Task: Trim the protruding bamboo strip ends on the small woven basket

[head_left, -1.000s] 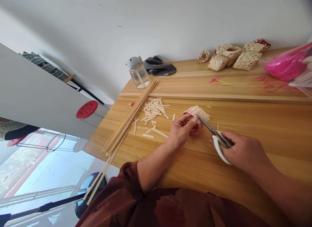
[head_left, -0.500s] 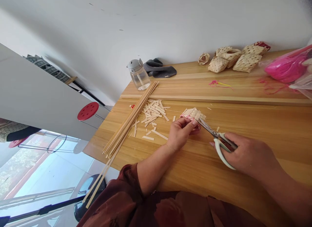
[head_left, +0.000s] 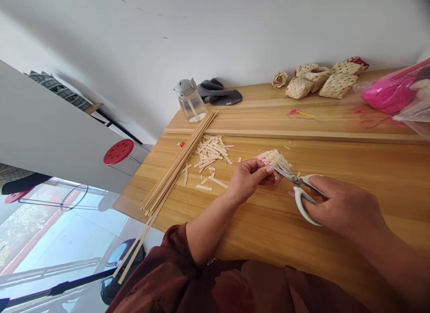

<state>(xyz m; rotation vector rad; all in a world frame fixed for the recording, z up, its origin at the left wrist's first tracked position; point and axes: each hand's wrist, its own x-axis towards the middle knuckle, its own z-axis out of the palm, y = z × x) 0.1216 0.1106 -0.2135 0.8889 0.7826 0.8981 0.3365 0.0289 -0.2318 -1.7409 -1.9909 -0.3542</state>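
Pale wood-strip weave (head_left: 273,159), a small plaited bundle with pink binding, sits pinched in the left hand (head_left: 250,180). The right hand (head_left: 342,210) grips white-handled steel scissors (head_left: 295,180), blades at the weave's edge; hands close, apart. A firm pinch near the cut should steady the strips. Short flat offcuts (head_left: 211,152) lie left of the weave, long straight strips (head_left: 178,163) farther left, on the honey-toned wooden desk (head_left: 369,214); finished woven pouches (head_left: 337,85) sit beyond the weave.
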